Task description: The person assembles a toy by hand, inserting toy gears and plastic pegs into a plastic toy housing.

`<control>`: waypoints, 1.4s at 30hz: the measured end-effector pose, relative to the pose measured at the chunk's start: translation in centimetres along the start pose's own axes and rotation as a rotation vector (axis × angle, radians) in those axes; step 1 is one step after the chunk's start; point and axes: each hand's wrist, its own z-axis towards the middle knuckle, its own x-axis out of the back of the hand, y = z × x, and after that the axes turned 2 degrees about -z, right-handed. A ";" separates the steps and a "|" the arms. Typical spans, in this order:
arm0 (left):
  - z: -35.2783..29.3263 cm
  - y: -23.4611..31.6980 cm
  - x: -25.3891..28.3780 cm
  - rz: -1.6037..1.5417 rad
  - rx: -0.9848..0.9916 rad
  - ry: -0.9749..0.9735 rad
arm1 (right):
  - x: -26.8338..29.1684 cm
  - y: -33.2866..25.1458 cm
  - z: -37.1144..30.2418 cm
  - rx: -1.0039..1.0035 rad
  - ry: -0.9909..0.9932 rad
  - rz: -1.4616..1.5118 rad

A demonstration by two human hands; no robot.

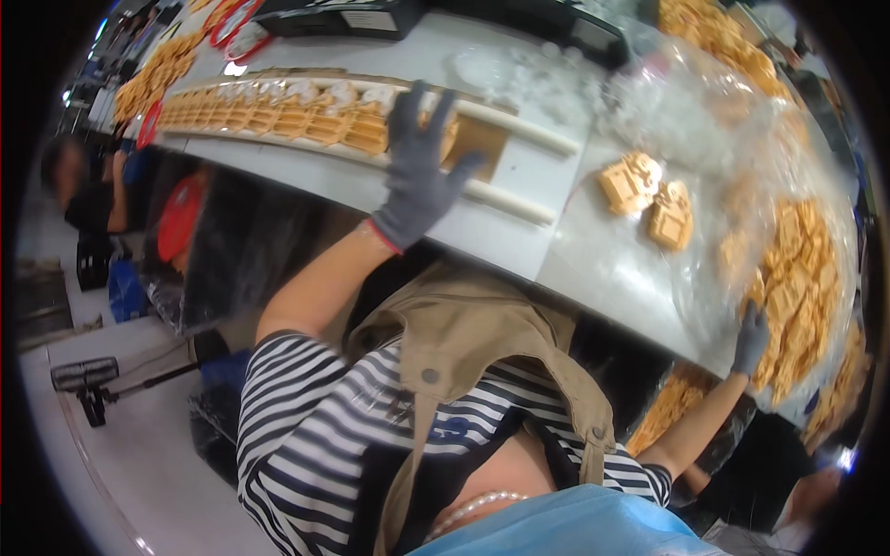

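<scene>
My left hand [417, 176], in a grey glove, has its fingers spread over the right end of a long row of orange plastic parts [306, 120]. Part of an orange piece shows beneath those fingers. The row lies between two white rails [519, 204], and small clear pieces [343, 95] sit along its far side. Far to the right, my gloved right hand [753, 341] reaches its stretched fingers to the edge of a heap of orange plastic parts [797, 287]. An orange part is at its fingertips; whether they grip it is not clear.
Two orange parts [630, 183] lie apart on the table [593, 269]. Clear plastic bagging [695, 111] surrounds the heap. Clear pieces [547, 88] are scattered behind the rails, near a black box [338, 17]. Another person [83, 185] is at the left.
</scene>
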 end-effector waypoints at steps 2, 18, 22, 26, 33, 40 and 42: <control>-1.2 -2.1 3.1 0.211 0.126 -0.003 | 0.6 0.4 0.3 0.030 0.210 0.054; -3.7 3.4 0.9 0.115 0.101 -0.392 | -6.5 -34.1 -10.8 -0.148 -0.476 0.859; -2.6 2.4 1.1 -0.153 0.021 -0.250 | -7.4 -38.2 -10.6 -0.225 -0.729 0.899; 0.2 0.9 1.5 -0.699 0.369 -0.277 | -10.0 -38.5 -10.2 -0.220 -0.802 1.061; 3.0 -3.6 -1.2 -1.239 0.523 -0.694 | -9.3 -41.2 -10.0 -0.235 -0.835 0.916; 5.1 -1.8 -1.3 -1.338 0.841 -0.798 | -11.9 -39.7 -9.4 -0.249 -0.818 0.910; 5.0 -2.0 -1.9 -1.265 0.618 -0.818 | -11.5 -39.4 -9.3 -0.252 -0.830 0.947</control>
